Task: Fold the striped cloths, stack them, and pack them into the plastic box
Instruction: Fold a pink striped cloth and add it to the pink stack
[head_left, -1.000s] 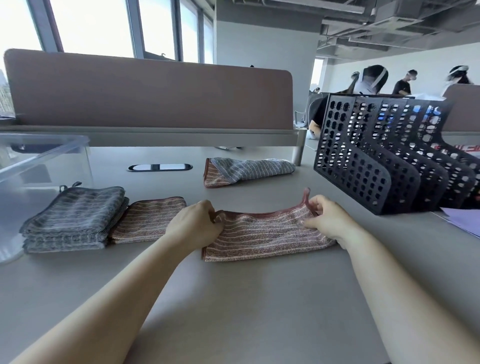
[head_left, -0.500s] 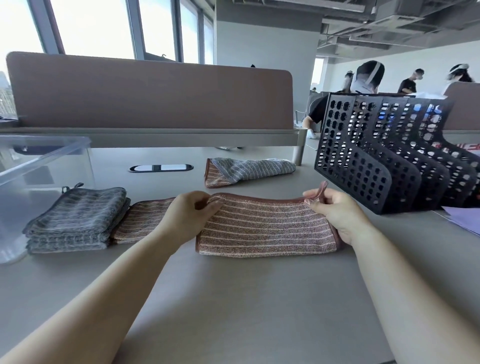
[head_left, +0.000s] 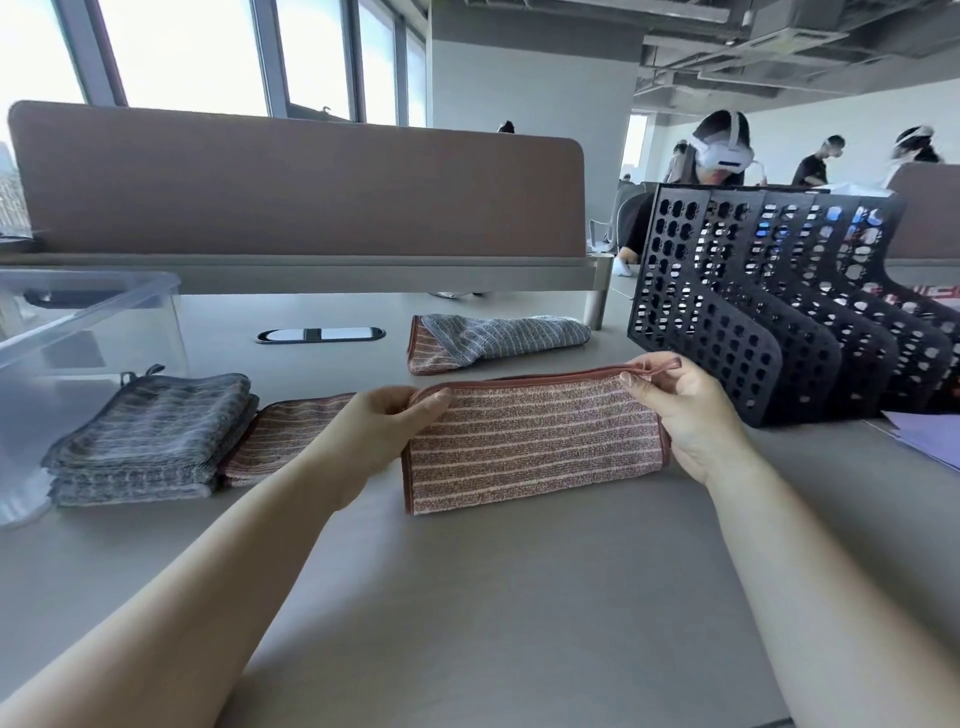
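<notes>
A pink striped cloth (head_left: 530, 447) lies folded in half on the grey desk in front of me. My left hand (head_left: 379, 431) pinches its far left corner and my right hand (head_left: 680, 410) pinches its far right corner with the hanging loop. To the left lie a folded grey striped stack (head_left: 150, 436) and a folded pink cloth (head_left: 280, 441) beside it. Further back, unfolded grey and pink cloths (head_left: 493, 340) lie bunched together. The clear plastic box (head_left: 78, 332) stands at the far left.
A black perforated file rack (head_left: 769, 312) stands right of the cloth, close to my right hand. Purple paper (head_left: 930, 436) lies at the right edge. A brown desk divider (head_left: 296, 192) closes off the back. People sit at desks behind.
Both hands drew the top layer of the pink cloth toward the far edge, flattening it into a neat half fold. The cloth now lies squared on the desk.
</notes>
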